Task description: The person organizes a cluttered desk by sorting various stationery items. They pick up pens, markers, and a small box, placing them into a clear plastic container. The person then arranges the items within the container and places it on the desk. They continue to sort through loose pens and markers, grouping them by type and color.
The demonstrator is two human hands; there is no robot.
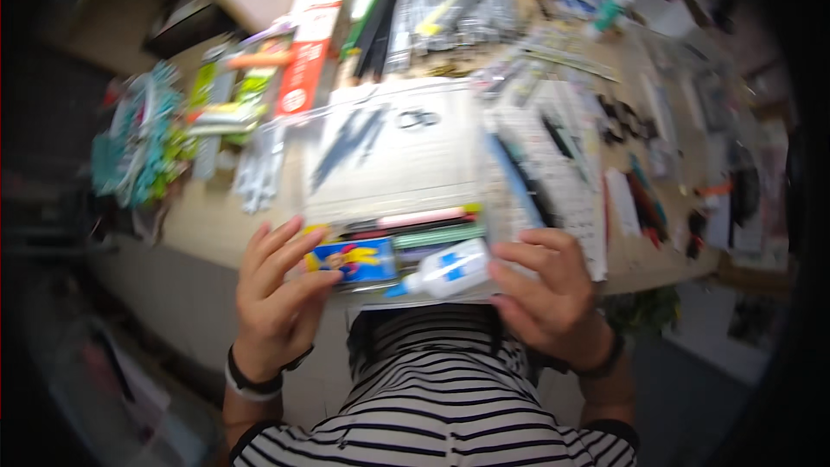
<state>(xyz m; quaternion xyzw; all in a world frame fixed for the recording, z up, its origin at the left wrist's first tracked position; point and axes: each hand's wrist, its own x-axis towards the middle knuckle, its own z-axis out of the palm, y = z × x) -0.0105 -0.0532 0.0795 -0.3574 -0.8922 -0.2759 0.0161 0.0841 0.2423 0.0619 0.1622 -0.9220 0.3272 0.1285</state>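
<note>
A clear plastic pouch or case (389,198) lies at the table's near edge, with several pens (434,227), a blue picture box (360,263) and a white bottle with a blue tip (454,268) at its near end. My left hand (279,292) is at its left corner, thumb and fingers touching around the blue box's edge. At the right corner, my right hand (548,285) has its fingertips by the white bottle. Whether either hand grips the plastic is unclear through the blur. Scissor handles (417,119) and dark slim shapes show on the white sheet in the case.
Pens (519,175) lie on a printed sheet (583,220) to the right. Behind are a red and white box (311,52) and a pile of grey packets (460,6). Turquoise items (139,136) are heaped at the left. A wooden table edge (201,253) runs in front.
</note>
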